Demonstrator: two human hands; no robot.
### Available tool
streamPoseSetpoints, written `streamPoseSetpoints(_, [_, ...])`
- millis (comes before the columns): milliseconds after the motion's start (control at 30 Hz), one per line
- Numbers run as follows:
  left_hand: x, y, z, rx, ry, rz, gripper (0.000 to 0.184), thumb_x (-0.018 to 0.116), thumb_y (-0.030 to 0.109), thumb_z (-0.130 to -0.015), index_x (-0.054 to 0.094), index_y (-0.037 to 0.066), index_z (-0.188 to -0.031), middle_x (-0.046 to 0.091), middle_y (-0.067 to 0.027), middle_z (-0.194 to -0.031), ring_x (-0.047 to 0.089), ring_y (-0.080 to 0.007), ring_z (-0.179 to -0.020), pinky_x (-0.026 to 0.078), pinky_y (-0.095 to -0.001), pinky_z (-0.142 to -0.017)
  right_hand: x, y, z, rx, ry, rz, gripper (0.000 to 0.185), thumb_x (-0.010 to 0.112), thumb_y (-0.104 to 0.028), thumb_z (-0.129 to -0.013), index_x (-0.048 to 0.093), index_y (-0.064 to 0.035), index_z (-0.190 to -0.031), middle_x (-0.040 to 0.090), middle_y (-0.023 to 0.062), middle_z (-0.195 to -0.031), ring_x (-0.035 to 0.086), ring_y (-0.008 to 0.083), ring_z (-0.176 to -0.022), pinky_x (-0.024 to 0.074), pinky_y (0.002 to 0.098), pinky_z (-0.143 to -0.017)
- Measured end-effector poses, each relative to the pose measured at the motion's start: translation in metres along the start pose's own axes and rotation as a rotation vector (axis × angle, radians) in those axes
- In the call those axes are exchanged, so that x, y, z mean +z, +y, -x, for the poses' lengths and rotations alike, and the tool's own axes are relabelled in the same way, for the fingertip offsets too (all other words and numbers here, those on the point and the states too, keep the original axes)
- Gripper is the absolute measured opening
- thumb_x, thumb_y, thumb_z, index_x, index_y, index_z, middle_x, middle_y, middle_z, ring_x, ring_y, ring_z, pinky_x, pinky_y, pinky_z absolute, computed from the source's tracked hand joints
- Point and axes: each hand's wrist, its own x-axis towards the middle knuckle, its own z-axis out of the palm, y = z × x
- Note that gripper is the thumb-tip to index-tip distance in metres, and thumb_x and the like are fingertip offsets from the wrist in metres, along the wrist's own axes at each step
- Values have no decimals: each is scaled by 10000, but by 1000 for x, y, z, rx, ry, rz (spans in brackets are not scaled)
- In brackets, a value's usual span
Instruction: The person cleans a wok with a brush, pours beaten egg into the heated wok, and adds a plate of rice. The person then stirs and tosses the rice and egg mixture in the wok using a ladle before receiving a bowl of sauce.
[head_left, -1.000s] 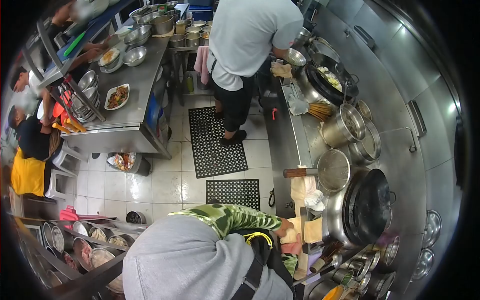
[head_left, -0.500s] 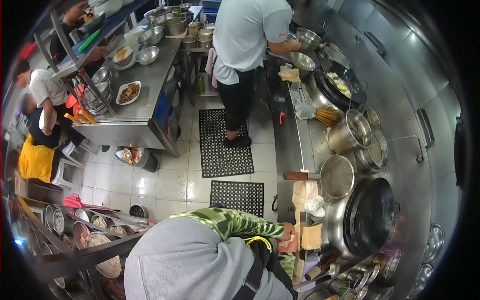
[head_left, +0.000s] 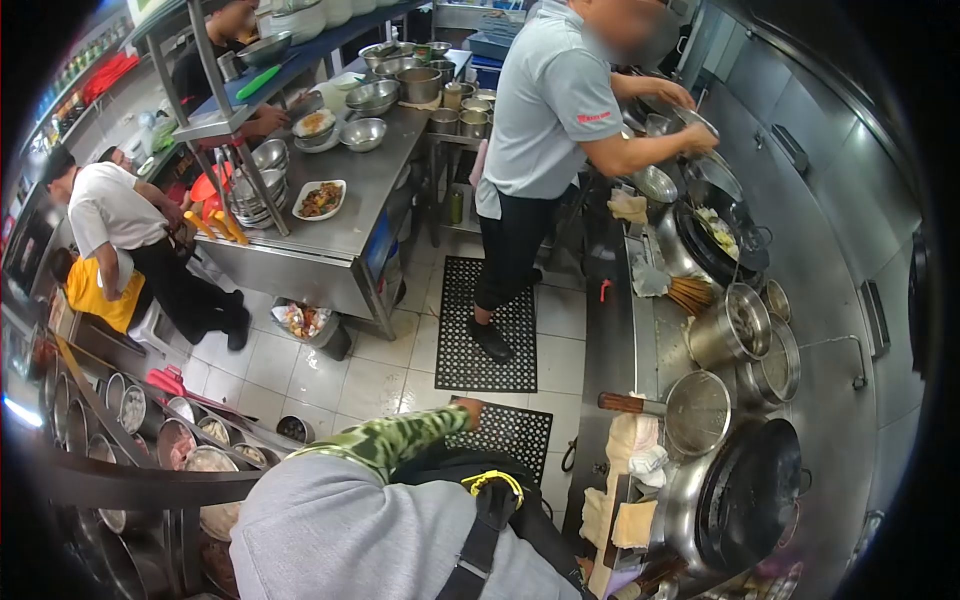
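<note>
My left hand (head_left: 468, 411), at the end of a green camouflage sleeve (head_left: 405, 437), is over the black floor mat (head_left: 512, 440), away from the counter; its fingers are too small to make out. A sliver of my right hand (head_left: 585, 570) shows low by the counter edge, mostly hidden. Folded tan cloths (head_left: 596, 517) (head_left: 634, 525) lie on the counter edge in front of me. Beyond them stands a large black wok (head_left: 765, 490). A wood-handled strainer (head_left: 698, 412) rests beside a white cloth (head_left: 648, 465).
A co-worker in a grey shirt (head_left: 540, 120) stands at the far stove, both hands over the pans. Another person in white (head_left: 110, 210) is at the left. A steel table (head_left: 365, 215) holds a plate of food (head_left: 320, 200); a bin (head_left: 325, 330) stands below it.
My left hand has left the cloths and swung left over the mat. My right hand is lower. The co-worker has turned toward the stove with arms raised. The view has shifted.
</note>
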Motion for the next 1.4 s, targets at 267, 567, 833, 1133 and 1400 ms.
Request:
streamPoseSetpoints(267, [37,-218,97,-322,74,-164,266,555,268,-761,711,64,-828,670,-195,-829,663,-340,-764,519,-408,-666,-31,28,30,83,412,993,309,539,-326,-882,617,-100,-1077,612,99,-1112,615,280,-992,523,451,-736])
streamPoseSetpoints(567, [10,-135,51,-131,35,35,441,678,301,-736,654,84,-1118,646,-194,-1102,604,-311,-1075,474,-367,-938,-29,49,59,165,656,1093,527,630,-298,-754,532,-192,-1261,475,86,-1300,473,296,-1187,361,486,-963])
streamPoseSetpoints(833, [-38,-67,-36,206,138,99,408,697,260,-743,627,73,-1099,701,-139,-929,669,-275,-872,526,-379,-798,-73,104,-17,356,191,792,574,662,-428,-758,602,-80,-1210,570,180,-1253,513,341,-1206,383,524,-992])
streamPoseSetpoints(1133, [-124,120,91,682,-56,569,199,604,171,-886,605,32,-1028,645,-38,-811,616,-115,-699,489,-234,-565,-71,5,104,-330,86,573,511,638,-388,-806,598,-8,-1145,657,165,-1066,650,289,-900,514,370,-767])
streamPoseSetpoints(1400, [-140,382,181,1127,-122,405,201,526,78,-860,582,23,-1045,580,-63,-772,536,-128,-653,443,-238,-583,-87,-201,256,-888,275,-331,269,557,-215,-941,608,0,-1097,591,40,-731,526,68,-575,457,201,-532])
